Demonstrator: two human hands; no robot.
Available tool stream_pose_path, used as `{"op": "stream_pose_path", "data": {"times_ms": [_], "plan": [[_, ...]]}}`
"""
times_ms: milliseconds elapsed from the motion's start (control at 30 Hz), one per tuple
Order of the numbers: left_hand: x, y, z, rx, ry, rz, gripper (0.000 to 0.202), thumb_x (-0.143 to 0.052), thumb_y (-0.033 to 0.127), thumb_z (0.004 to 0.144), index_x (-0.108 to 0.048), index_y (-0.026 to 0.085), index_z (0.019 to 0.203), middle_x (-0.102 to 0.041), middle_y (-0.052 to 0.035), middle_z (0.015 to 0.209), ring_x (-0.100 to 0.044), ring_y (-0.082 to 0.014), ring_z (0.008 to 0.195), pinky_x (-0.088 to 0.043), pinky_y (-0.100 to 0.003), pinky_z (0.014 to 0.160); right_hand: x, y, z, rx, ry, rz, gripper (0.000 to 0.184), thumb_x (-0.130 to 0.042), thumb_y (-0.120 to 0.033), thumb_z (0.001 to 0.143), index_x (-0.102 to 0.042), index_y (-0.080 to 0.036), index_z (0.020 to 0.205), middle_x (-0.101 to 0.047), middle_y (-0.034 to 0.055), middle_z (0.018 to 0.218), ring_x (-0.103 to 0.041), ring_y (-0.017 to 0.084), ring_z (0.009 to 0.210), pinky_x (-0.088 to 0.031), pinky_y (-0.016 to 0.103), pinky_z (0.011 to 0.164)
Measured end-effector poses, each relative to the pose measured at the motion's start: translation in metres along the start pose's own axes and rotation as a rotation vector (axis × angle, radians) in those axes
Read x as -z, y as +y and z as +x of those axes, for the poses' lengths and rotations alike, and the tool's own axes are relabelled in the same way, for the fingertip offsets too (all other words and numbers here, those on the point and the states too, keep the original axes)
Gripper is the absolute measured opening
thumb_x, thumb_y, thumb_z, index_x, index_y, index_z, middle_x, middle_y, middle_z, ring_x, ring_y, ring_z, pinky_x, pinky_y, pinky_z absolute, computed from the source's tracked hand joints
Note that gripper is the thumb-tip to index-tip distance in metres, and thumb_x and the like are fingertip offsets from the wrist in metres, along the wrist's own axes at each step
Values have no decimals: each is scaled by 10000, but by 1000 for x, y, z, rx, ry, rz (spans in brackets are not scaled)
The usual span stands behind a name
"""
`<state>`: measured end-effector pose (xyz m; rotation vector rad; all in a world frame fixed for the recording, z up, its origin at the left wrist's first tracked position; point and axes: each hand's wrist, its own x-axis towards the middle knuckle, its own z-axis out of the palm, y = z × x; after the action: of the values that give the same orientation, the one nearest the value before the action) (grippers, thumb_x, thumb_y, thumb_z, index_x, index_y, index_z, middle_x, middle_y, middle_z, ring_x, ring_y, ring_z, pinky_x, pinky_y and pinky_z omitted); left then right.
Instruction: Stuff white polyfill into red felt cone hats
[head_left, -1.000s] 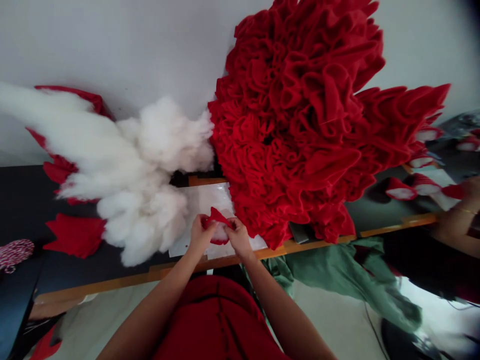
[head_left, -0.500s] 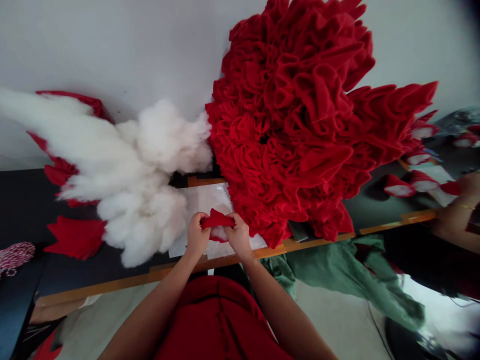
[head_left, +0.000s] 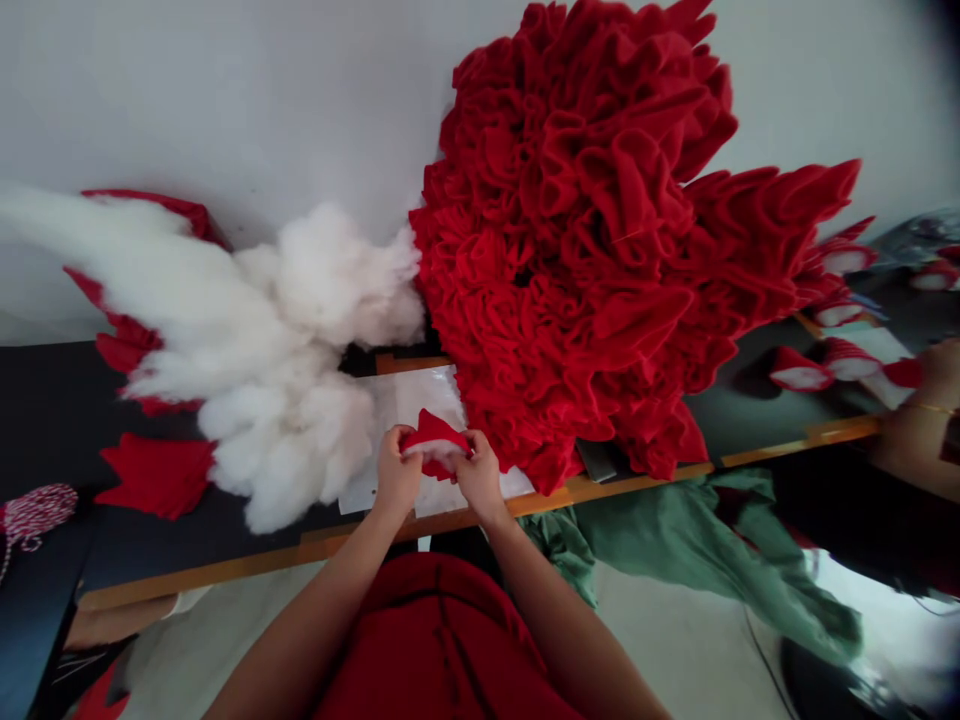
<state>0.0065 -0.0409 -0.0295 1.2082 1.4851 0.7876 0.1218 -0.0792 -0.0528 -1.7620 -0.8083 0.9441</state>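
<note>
A small red felt piece (head_left: 435, 440) with white stuffing showing at its opening sits between my hands, above a clear plastic sheet (head_left: 405, 410). My left hand (head_left: 397, 475) pinches its left side, and my right hand (head_left: 480, 480) grips its right side. A large heap of ruffled red felt cones (head_left: 570, 240) rises just beyond my right hand. To the left of my hands lies a big mound of white fibre stuffing (head_left: 300, 370).
Flat red felt cut-outs (head_left: 156, 478) and red-and-white twine (head_left: 34, 515) lie on the black tabletop (head_left: 52, 420), which has an orange wooden edge (head_left: 210, 572). Green cloth (head_left: 712, 550) hangs below. At right, a co-worker's arm (head_left: 919, 430) is beside several stuffed red-and-white cones (head_left: 799, 375).
The felt piece has opened at its front, with more white stuffing showing. My hands have rolled it slightly. The view has drifted a little, so the red heap sits further left.
</note>
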Motion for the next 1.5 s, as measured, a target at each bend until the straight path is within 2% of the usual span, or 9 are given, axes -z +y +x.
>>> {"op": "stream_pose_path", "data": {"times_ms": [200, 333, 433, 600, 833, 1000, 1167, 1333, 1500], "plan": [[6, 15, -9, 94, -153, -398, 290, -548, 308, 706, -449, 193, 953, -554, -8, 855, -566, -144, 734, -479, -271, 647, 1, -8, -3, 22, 23, 58, 238, -464, -193, 613, -498, -193, 849, -542, -39, 675, -498, 112, 548, -452, 224, 514], [1, 12, -7, 14, 30, -131, 224, -501, 201, 681, -481, 193, 904, -559, -13, 843, -553, -153, 773, -460, -280, 694, -4, -17, -15, 18, -6, 99, 249, -499, -234, 645, -494, -187, 889, -552, -27, 716, -521, 115, 604, -476, 227, 559], [0, 7, -4, -51, 23, -11, 245, -492, 132, 627, -487, 197, 863, -561, -6, 827, -552, -161, 783, -455, -299, 736, -6, -19, -19, 6, -3, 117, 286, -543, -249, 633, -484, -186, 906, -561, -23, 744, -534, 114, 631, -484, 226, 575], [1, 6, -3, -33, 53, -39, 218, -463, 95, 600, -456, 208, 786, -522, 19, 753, -541, -146, 728, -457, -281, 707, -4, -13, -13, -41, 55, 120, 206, -480, -192, 624, -447, -198, 828, -489, -56, 642, -444, 85, 447, -390, 203, 395], [-6, 7, -13, 44, -28, -206, 257, -484, 208, 717, -438, 203, 969, -581, -2, 773, -584, -150, 646, -480, -271, 561, -7, -22, -18, -21, -60, 222, 219, -508, -278, 677, -440, -208, 872, -557, -29, 708, -567, 124, 559, -511, 259, 499], [0, 8, -8, -38, -14, -158, 382, -488, 69, 588, -486, 202, 945, -579, -3, 851, -570, -160, 758, -476, -301, 722, 6, -35, -8, 92, -46, 63, 302, -571, -283, 637, -509, -199, 920, -611, 12, 832, -582, 144, 666, -498, 273, 599], [4, 11, -8, -146, 13, 30, 358, -444, 49, 574, -508, 192, 896, -562, -28, 898, -549, -177, 869, -436, -325, 831, 13, -31, 2, 128, 79, -51, 184, -480, -206, 614, -522, -197, 793, -556, -19, 684, -507, 140, 605, -430, 276, 608], [6, 13, -13, -131, -50, -129, 371, -532, 133, 628, -506, 193, 992, -557, -41, 978, -548, -186, 912, -445, -321, 816, 5, -24, -7, 147, 84, -24, 196, -454, -220, 647, -506, -190, 833, -541, -14, 723, -497, 137, 638, -426, 274, 636], [6, 10, -8, -190, 128, -112, 272, -489, 89, 618, -539, 199, 862, -555, -23, 857, -539, -183, 840, -428, -321, 791, 1, -21, -17, 190, 7, 21, 147, -483, -194, 649, -501, -197, 795, -526, -24, 712, -494, 124, 633, -437, 251, 609]]}}
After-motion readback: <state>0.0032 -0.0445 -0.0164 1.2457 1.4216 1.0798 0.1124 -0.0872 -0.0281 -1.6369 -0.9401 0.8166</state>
